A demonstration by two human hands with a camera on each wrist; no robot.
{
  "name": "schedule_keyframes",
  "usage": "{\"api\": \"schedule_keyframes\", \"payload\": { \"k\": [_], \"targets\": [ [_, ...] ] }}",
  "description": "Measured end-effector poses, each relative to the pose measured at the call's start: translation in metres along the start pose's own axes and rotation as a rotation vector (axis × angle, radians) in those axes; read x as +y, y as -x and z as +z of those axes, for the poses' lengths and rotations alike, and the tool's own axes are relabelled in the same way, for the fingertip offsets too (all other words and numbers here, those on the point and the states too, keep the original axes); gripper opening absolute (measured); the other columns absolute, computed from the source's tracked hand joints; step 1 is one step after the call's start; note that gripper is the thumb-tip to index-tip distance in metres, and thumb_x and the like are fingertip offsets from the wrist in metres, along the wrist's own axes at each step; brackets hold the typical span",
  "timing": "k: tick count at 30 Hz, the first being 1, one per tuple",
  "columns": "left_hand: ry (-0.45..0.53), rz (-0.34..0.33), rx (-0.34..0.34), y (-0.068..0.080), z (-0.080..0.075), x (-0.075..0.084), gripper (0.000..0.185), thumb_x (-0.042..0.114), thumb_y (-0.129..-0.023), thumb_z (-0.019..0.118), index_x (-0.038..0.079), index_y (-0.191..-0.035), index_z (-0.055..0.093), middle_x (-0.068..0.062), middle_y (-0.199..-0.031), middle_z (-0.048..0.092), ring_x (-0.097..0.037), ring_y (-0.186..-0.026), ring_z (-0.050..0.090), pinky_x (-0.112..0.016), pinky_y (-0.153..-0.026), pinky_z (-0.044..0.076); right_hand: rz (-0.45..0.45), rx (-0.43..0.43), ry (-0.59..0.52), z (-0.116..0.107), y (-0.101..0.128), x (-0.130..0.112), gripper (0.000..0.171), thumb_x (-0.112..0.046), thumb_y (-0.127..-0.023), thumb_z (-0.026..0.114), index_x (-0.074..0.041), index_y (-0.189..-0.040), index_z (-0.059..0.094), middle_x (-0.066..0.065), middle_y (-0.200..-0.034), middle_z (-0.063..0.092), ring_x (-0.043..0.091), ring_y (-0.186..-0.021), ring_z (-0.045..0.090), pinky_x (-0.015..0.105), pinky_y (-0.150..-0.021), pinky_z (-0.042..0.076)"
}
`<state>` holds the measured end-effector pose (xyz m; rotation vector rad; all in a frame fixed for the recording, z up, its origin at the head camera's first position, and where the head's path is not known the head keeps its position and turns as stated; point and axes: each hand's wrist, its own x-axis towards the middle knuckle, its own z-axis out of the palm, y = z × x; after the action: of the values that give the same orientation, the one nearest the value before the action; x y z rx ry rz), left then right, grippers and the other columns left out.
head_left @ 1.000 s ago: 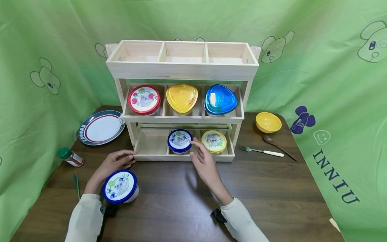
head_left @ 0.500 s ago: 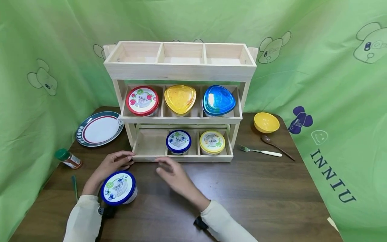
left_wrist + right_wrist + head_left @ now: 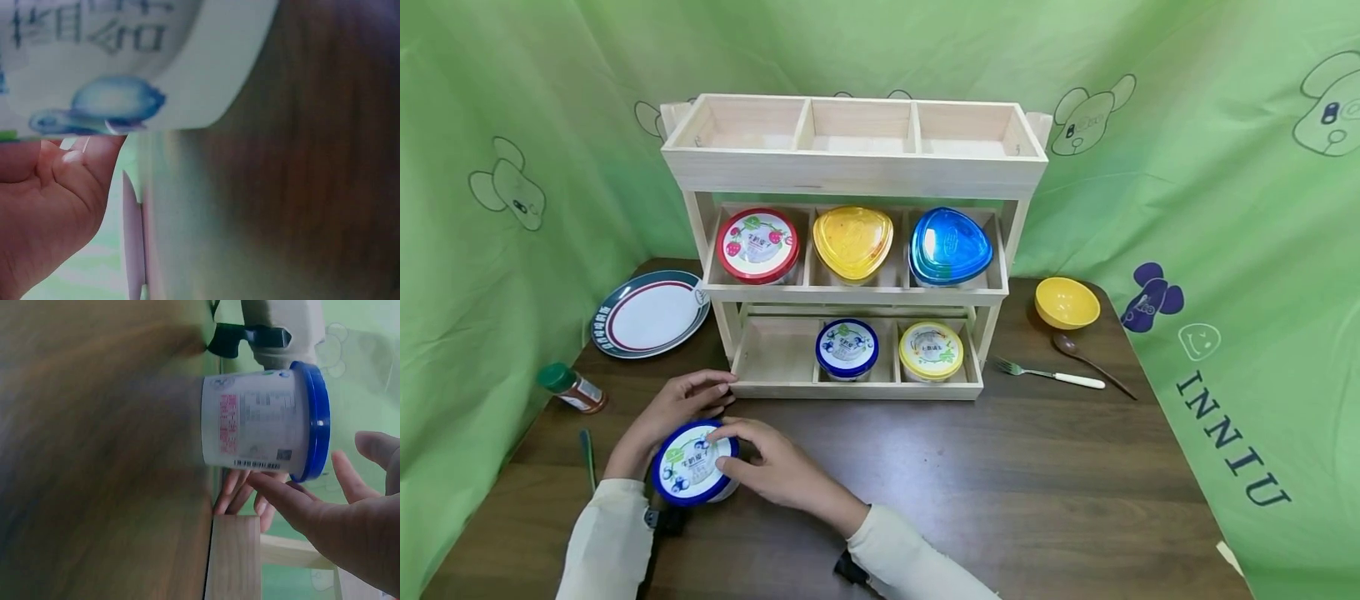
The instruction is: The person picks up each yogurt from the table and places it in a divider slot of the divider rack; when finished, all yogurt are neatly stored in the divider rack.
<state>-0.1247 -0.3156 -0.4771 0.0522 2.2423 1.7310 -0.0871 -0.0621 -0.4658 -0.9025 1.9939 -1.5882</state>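
A large white tub (image 3: 688,471) with a blue lid and blueberry label stands upright on the table. My right hand (image 3: 786,471) is at its right side, fingertips overlapping the lid in the head view; in the right wrist view its fingers spread beside the tub (image 3: 256,422), thumb apart from the lid. Behind the tub my left hand (image 3: 677,408) has relaxed fingers, fingertips at the front left corner of the wooden rack (image 3: 850,392). On the rack's bottom tier sit a smaller blue-lidded tub (image 3: 847,348) in the middle compartment and a yellow-lidded tub (image 3: 931,350) on the right.
The middle tier holds a red-lidded tub (image 3: 757,245), a yellow-lidded container (image 3: 853,242) and a blue-lidded one (image 3: 950,246). A plate (image 3: 651,312), spice bottle (image 3: 572,387) and thin green-handled utensil (image 3: 587,458) lie left; a yellow bowl (image 3: 1067,302), fork (image 3: 1052,375) and wooden spoon (image 3: 1093,363) lie right.
My right hand has moved left and toward me, from the small blue-lidded tub on the bottom tier to the large one on the table. The left hand has stayed at the rack's corner.
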Motion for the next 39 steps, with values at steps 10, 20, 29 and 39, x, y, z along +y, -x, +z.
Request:
{"api": "schedule_keyframes", "payload": {
  "k": [10,20,29,39],
  "targets": [
    [-0.001,-0.019,0.008,0.0,0.002,0.001,0.041,0.015,-0.116,0.054,-0.01,-0.149,0.055,-0.031,-0.147,0.057,-0.013,-0.118,0.073,-0.029,-0.099,0.061,0.088,-0.036,0.019,0.01,0.002,0.005,0.028,-0.021,-0.11,0.065,-0.018,-0.136,0.074,-0.002,-0.157,0.059,0.008,-0.144,0.049,0.03,-0.12,0.041],
    [0.004,-0.05,0.038,-0.004,0.002,-0.001,0.036,0.015,-0.116,0.053,-0.007,-0.143,0.062,-0.028,-0.145,0.06,-0.012,-0.113,0.073,-0.033,-0.096,0.063,0.019,-0.07,-0.05,-0.005,0.02,0.015,0.028,-0.012,-0.108,0.059,-0.014,-0.13,0.076,-0.001,-0.156,0.059,0.009,-0.148,0.046,0.029,-0.124,0.035],
    [-0.008,-0.097,0.042,-0.005,0.004,0.002,0.037,0.013,-0.117,0.052,-0.007,-0.147,0.059,-0.03,-0.148,0.057,-0.02,-0.119,0.072,-0.035,-0.098,0.063,0.042,-0.021,-0.054,-0.046,0.045,0.021,0.027,-0.007,-0.107,0.06,-0.012,-0.128,0.076,0.003,-0.146,0.068,0.013,-0.145,0.052,0.031,-0.124,0.039],
    [0.0,-0.12,0.037,-0.006,0.002,0.001,0.037,0.013,-0.116,0.053,-0.006,-0.148,0.059,-0.032,-0.154,0.051,-0.017,-0.118,0.072,-0.035,-0.098,0.063,0.065,0.112,-0.176,-0.093,0.067,0.012,0.028,-0.006,-0.108,0.059,-0.003,-0.134,0.07,0.015,-0.151,0.06,0.02,-0.122,0.062,0.026,-0.096,0.056]
  ]
}}
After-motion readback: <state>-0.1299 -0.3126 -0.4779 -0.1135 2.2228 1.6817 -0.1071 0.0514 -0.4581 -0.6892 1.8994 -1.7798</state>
